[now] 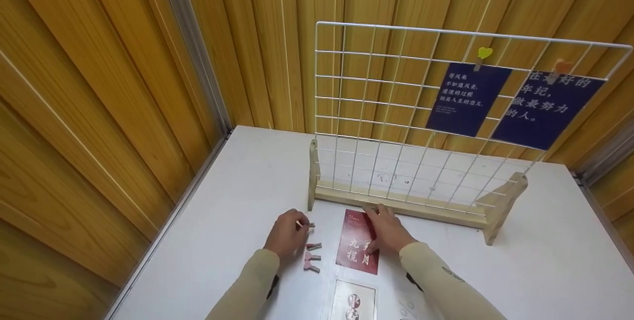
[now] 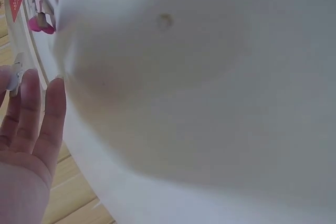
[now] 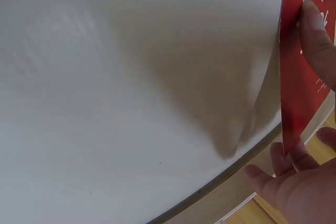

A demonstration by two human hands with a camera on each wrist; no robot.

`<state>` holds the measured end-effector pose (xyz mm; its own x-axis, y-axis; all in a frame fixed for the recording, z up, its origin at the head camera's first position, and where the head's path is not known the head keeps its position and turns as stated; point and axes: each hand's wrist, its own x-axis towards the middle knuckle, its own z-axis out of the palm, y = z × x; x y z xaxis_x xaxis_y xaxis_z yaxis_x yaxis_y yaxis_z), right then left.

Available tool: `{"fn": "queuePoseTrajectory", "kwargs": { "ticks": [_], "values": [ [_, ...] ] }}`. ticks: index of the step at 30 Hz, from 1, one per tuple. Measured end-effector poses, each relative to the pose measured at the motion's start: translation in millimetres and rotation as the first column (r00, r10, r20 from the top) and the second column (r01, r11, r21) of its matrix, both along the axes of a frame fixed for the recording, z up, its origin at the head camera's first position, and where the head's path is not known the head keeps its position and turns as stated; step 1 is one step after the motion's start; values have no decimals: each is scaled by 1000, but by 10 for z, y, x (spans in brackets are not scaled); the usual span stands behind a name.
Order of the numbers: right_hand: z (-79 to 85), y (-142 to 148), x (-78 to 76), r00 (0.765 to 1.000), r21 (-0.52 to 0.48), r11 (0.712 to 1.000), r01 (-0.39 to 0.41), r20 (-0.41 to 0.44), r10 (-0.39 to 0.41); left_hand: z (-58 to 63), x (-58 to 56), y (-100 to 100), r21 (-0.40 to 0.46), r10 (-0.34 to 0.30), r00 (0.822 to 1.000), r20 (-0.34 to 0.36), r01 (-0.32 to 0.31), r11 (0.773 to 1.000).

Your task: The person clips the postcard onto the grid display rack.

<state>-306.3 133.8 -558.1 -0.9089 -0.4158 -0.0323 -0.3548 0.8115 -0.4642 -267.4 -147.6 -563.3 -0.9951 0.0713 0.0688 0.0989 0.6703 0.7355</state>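
My left hand pinches a small wooden clothespin between thumb and fingertips, just left of the red card. The red card, printed with white characters, is under my right hand. In the right wrist view my right thumb presses on the card's face while the other fingers are at its far corner and edge, and its near edge casts a shadow on the table. Several small clothespins with pink hearts lie in a column between the hands, beside the card.
Behind the hands stands a white wire grid on a wooden base. Two dark blue cards hang on its right side, one by a yellow heart clip, the other by an orange clip. A pale card lies at the table's front.
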Motion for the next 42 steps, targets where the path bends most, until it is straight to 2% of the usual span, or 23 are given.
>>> {"fn": "queuePoseTrajectory", "kwargs": {
  "ticks": [9,16,19,22,25,30,33,39,42],
  "values": [
    [20,76,34,995,-37,999,-22,-94,19,-13,35,-2,10,2,1000,12,-2,1000],
    [45,160,55,996,-102,995,-7,-90,-2,-13,28,1,-14,-7,999,-41,7,1000],
    [71,171,51,995,-97,995,8,-98,-18,-3,22,2,-14,-4,999,-37,3,1000],
    [99,171,49,997,-117,993,22,-69,-30,4,24,-1,-17,5,1000,-28,-5,1000],
    [125,176,54,999,-197,979,53,2,-54,6,29,-4,-24,8,1000,-20,-8,1000],
    [166,211,41,991,-361,925,120,100,-90,10,32,2,-21,16,1000,8,-16,1000],
    [192,242,28,992,-404,907,118,90,-88,14,27,10,-20,21,1000,21,-20,1000],
    [269,288,8,994,-421,901,100,90,-69,27,17,6,-19,16,1000,14,-16,1000],
    [311,305,-2,998,-427,903,45,68,-17,27,17,0,-24,-3,1000,-27,2,1000]
  ]
}}
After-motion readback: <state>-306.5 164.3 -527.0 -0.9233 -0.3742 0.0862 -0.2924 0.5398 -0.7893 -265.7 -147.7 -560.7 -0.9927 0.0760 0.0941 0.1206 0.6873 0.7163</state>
